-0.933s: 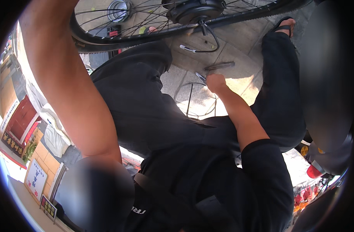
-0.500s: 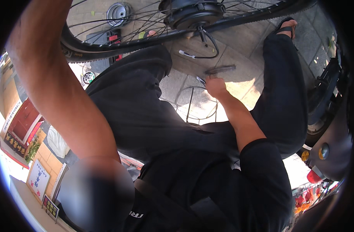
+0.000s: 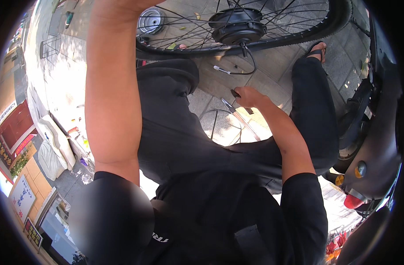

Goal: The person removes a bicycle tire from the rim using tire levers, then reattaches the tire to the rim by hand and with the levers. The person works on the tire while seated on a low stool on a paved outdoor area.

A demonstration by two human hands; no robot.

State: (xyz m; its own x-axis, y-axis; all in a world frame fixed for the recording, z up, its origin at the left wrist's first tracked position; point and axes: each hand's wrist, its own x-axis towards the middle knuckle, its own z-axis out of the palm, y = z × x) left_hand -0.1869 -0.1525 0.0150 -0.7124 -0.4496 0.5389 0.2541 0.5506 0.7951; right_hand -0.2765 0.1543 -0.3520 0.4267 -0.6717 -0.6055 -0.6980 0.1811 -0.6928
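A spoked wheel with a black hub motor stands in front of my knees. From its axle a black cable curls down to a white-tipped connector. My left arm reaches up past the wheel's left side; its hand lies beyond the top edge. Between my legs, my right hand is closed around a dark bar-like tool, whose ends show on either side of the fist. Beneath that hand lies a long, flat silver bar; its kind is unclear.
A round metal drum-like part sits on the paving behind the wheel. Thin dark wire legs show below my right hand. A parked scooter stands at the right, and white bags lie at the left.
My right hand has turned and dropped slightly, the tool no longer pointing outward across the top of the fist. My left arm has swung right and farther up. The view has shifted.
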